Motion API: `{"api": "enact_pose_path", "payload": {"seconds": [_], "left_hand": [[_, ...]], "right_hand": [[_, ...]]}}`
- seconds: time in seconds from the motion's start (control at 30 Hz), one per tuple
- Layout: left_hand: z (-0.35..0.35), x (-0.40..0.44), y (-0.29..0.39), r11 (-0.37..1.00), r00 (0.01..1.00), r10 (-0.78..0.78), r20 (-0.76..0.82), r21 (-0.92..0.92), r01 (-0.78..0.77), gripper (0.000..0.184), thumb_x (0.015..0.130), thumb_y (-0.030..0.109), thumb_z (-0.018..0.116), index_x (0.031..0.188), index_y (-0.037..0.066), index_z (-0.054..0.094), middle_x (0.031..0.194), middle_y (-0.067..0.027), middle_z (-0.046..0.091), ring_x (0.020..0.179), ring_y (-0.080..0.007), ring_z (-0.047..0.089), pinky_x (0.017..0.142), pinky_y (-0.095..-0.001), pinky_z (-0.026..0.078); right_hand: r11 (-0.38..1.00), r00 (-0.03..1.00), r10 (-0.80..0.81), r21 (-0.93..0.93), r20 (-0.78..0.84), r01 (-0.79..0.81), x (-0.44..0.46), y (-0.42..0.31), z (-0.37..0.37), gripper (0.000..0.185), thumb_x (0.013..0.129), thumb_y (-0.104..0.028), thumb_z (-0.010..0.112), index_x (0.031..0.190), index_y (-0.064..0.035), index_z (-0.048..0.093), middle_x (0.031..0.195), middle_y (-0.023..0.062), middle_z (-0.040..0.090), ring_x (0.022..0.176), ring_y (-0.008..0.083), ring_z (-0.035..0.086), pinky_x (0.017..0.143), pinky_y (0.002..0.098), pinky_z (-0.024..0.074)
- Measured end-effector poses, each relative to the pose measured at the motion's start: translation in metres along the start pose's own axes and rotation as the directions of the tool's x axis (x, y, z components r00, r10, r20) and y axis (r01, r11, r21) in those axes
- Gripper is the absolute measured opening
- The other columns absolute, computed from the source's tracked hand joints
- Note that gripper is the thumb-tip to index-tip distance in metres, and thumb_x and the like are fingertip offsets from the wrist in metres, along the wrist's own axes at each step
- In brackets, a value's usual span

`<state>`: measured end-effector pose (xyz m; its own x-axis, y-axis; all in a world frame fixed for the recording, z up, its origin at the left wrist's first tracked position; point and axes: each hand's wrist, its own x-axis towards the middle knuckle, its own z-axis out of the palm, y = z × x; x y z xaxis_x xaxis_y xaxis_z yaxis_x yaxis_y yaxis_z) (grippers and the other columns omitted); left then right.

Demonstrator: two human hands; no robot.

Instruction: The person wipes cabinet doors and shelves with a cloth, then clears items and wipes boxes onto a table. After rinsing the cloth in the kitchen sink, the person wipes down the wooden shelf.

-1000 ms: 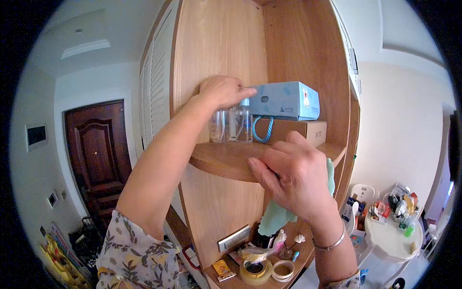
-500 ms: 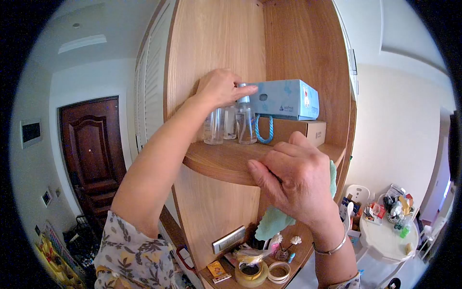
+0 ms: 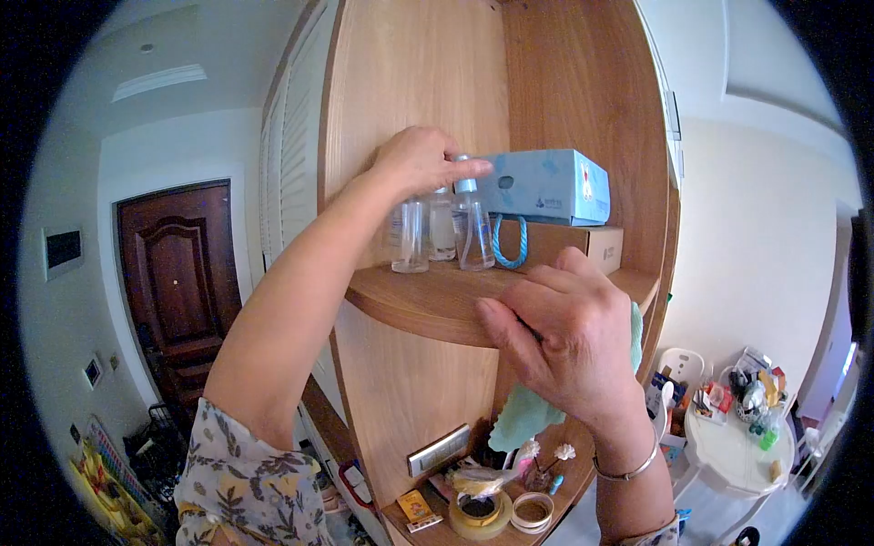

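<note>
My left hand is over the tops of several clear bottles on the wooden shelf, its thumb stretched toward the right. Beneath that thumb stands a bottle with a light blue cap; another clear bottle is under the palm. Whether the fingers grip a bottle top is hidden. My right hand is closed in front of the shelf edge around a pale green cloth, which hangs below it. A blue box rests on a brown carton beside the bottles, with a blue rope loop in front.
The lower shelf holds tape rolls, a small orange packet, white flowers and a switch panel behind them. A cluttered white table stands at right, a dark red door at left.
The bottles under my left hand stand farther apart, and the blue-capped one has shifted slightly right. My right hand keeps the cloth. The view has shifted slightly.
</note>
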<state>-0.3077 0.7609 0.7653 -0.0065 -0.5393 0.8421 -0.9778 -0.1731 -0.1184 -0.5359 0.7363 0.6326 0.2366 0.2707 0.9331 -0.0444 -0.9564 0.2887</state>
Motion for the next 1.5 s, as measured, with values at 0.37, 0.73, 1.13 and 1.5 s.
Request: {"api": "enact_pose_path", "payload": {"seconds": [0.37, 0.73, 1.13, 1.5], "left_hand": [[0.001, -0.001, 0.001, 0.996, 1.000, -0.027, -0.003, 0.083, 0.027, 0.064, 0.074, 0.067, 0.059, 0.065, 0.004, 0.066, 0.060, -0.0161, 0.060, 0.057, -0.0316, 0.059, 0.056, -0.0423, 0.046], [-0.046, -0.022, -0.014, 0.985, 0.974, 0.104, -0.203, 0.157, -0.073, 0.054, 0.078, 0.056, 0.062, 0.068, 0.003, 0.065, 0.060, -0.0158, 0.058, 0.054, -0.0268, 0.056, 0.054, -0.0387, 0.044], [-0.166, -0.179, -0.042, 0.994, 0.976, -0.087, -0.201, 0.050, 0.099, 0.035, 0.085, 0.041, 0.060, 0.076, 0.007, 0.060, 0.070, 0.0024, 0.051, 0.064, -0.0088, 0.046, 0.059, -0.0249, 0.037], [0.017, -0.370, 0.008, 0.992, 0.936, -0.104, 0.337, 0.097, 0.075, 0.038, 0.067, 0.043, 0.074, 0.066, 0.010, 0.058, 0.063, -0.0066, 0.059, 0.055, -0.0231, 0.059, 0.051, -0.0337, 0.047]], "right_hand": [[0.996, 0.999, -0.046, -0.077, 0.005, 0.046, -0.001, 0.003, 0.000, 0.019, 0.074, -0.020, 0.068, 0.061, -0.0094, 0.058, 0.061, 0.0048, 0.055, 0.057, 0.0236, 0.051, 0.046, 0.0344, 0.0430], [0.998, 1.000, -0.015, -0.059, 0.022, 0.017, 0.001, 0.002, -0.002, 0.018, 0.074, -0.018, 0.068, 0.062, -0.0098, 0.058, 0.059, 0.0056, 0.054, 0.058, 0.0256, 0.051, 0.050, 0.0367, 0.0434], [0.988, 0.984, 0.145, 0.038, 0.100, -0.150, -0.006, 0.002, 0.004, 0.020, 0.083, -0.015, 0.066, 0.068, -0.0018, 0.063, 0.063, 0.0060, 0.056, 0.061, 0.0163, 0.048, 0.059, 0.0301, 0.0393], [0.999, 0.995, -0.021, 0.042, -0.101, 0.025, -0.018, -0.004, 0.020, 0.036, 0.088, -0.026, 0.060, 0.063, -0.0014, 0.063, 0.048, 0.0016, 0.048, 0.042, 0.0073, 0.038, 0.042, 0.0274, 0.0304]]}}
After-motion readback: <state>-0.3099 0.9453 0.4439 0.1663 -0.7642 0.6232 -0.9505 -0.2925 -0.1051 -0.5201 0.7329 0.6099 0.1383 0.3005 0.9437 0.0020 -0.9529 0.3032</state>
